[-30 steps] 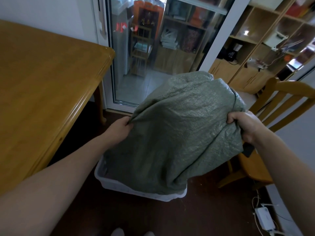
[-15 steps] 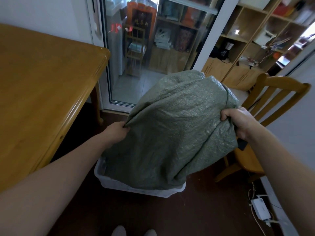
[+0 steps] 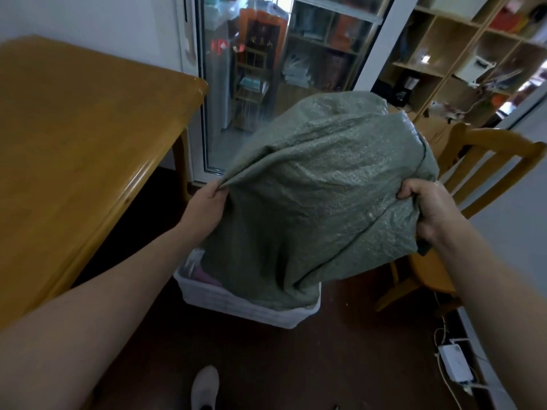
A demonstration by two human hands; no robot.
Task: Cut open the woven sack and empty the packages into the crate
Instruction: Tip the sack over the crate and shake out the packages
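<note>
While one white-shod foot [image 3: 204, 386] stands on the dark floor [image 3: 340, 365] at the near edge, two bare forearms reach forward to one green sack [image 3: 319, 196]. Left hand [image 3: 204, 207] pinches a gathered fold at the sack's left edge, fingers [image 3: 214, 189] closed on the cloth. Right hand [image 3: 429, 208] is fisted around a bunched fold on the sack's right side, fingers [image 3: 410, 189] curled tight into the fabric; a small dark thing [image 3: 424, 247] juts below that fist, too hidden to name. The sack is woven plastic, dull grey-green with a fine grainy sheen, creased and bulging, held up off the floor between the hands and tilted so its lower end droops into one crate [image 3: 236, 303]. The crate is white, ribbed plastic, rectangular, sitting on the floor below the sack; something pink [image 3: 204, 275] shows inside at its left, mostly covered.

At left stands one worktop [image 3: 74, 137] of glossy honey-coloured wood with a rounded edge. At right is one wooden chair [image 3: 485, 161] with a slatted back, and near it a white box [image 3: 454, 362] with cables lies on the floor. Beyond are a glass door [image 3: 251, 84] and open wooden shelves [image 3: 461, 54] with blurred clutter.
</note>
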